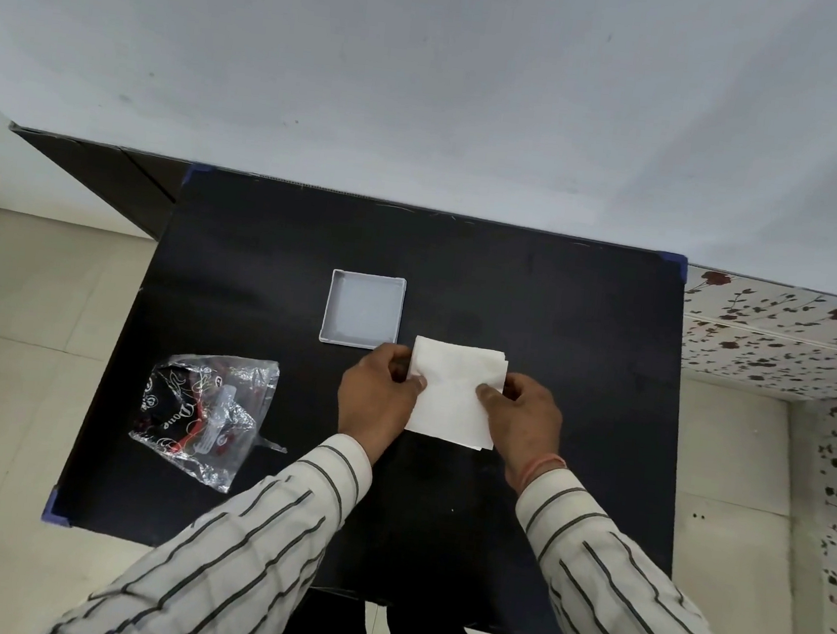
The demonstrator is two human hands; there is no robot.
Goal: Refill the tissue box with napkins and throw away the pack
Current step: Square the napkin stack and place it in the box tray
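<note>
A stack of white napkins (pixel 454 390) is held over the black table (pixel 258 248), between my two hands. My left hand (pixel 377 397) grips its left edge, thumb on top. My right hand (pixel 524 421) grips its right edge the same way. Just beyond and left of the stack lies a shallow square white tissue box (pixel 363 309), open and holding nothing. The crumpled clear plastic pack (pixel 204 415), printed in black and red, lies on the table's left side, apart from both hands.
The table stands against a pale wall (pixel 430 85). Light floor tiles (pixel 17 326) lie to the left, and flower-patterned tiles (pixel 790 345) to the right. Blue corner guards mark the table's corners.
</note>
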